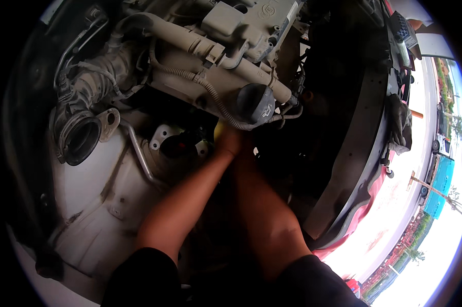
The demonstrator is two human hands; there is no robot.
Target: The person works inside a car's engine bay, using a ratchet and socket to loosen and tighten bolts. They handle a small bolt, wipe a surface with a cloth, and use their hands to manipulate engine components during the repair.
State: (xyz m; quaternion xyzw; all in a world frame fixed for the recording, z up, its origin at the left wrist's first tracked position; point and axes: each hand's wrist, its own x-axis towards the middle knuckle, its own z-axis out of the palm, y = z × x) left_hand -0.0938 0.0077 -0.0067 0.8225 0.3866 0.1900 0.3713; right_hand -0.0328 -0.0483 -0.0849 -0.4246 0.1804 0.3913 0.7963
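Note:
Both my forearms reach down into an engine bay and come together below the black oil filler cap (pixel 255 104). My left hand (pixel 229 137) is blurred and partly in shadow, its fingers hidden beneath the engine's edge. A small patch of yellow (pixel 219 131) shows beside it; what it belongs to I cannot make out. Close by, my right hand (pixel 245 146) is almost lost in the dark, so its grip does not show. Left of my hands sits a metal mount bracket (pixel 163 135) with bolt holes.
A ribbed intake hose (pixel 82 135) with an open end stands at the left, beside a bent metal pipe (pixel 136 148). Above my hands runs a corrugated wiring sheath (pixel 214 94) along the engine cover (pixel 251 38). The car's front crossmember (pixel 349 153) borders the right; a dark rag (pixel 400 124) hangs beyond it.

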